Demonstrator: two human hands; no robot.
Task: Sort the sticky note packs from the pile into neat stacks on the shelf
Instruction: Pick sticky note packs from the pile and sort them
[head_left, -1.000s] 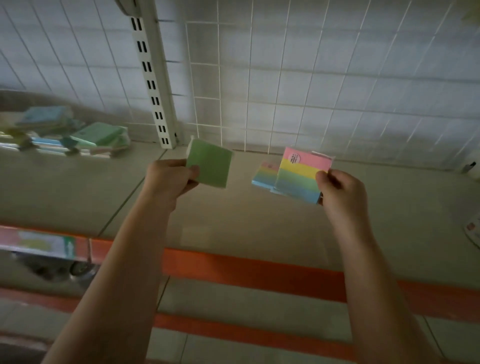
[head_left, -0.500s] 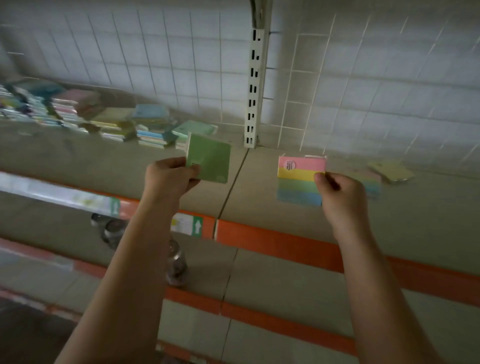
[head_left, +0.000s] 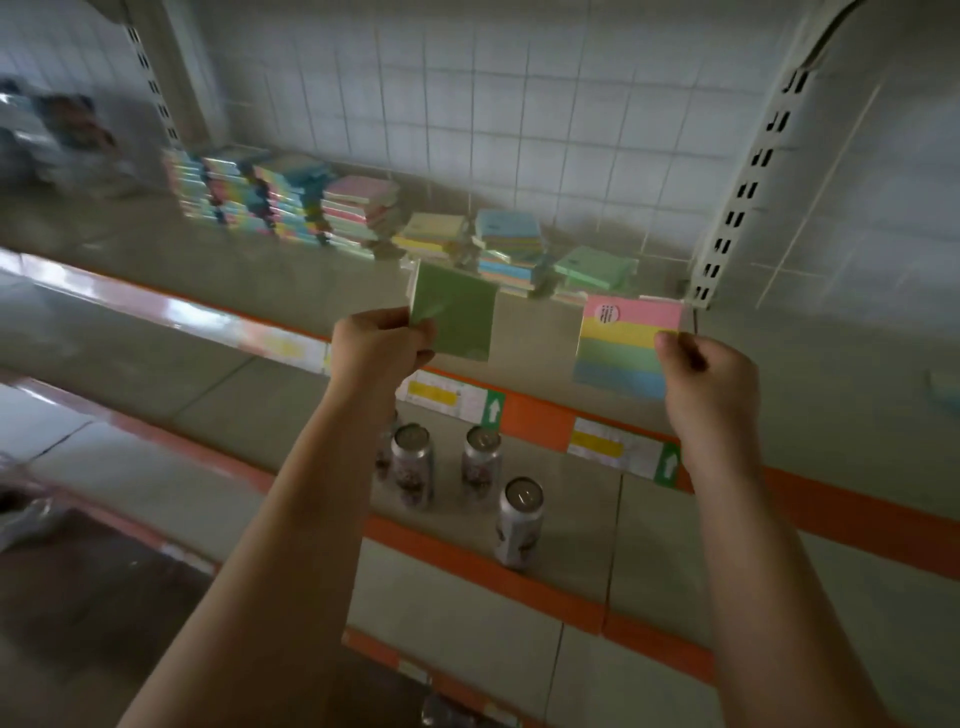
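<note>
I hold the green pack (head_left: 453, 312) up at eleven o'clock and the striped pack (head_left: 626, 347) at one o'clock, faces toward me, probably to match each against the stacks (head_left: 363, 213) along the shelf (head_left: 130, 291) behind. My left hand (head_left: 382, 345) pinches the green pack's lower left corner; my right hand (head_left: 709, 376) pinches the striped pack's right edge, fingers curled tight.

Two hands (head_left: 382, 343) were seen, two held sticky note packs (head_left: 454, 317), three upright cans (head_left: 413, 470), and two arrow labels (head_left: 493, 408).
</note>
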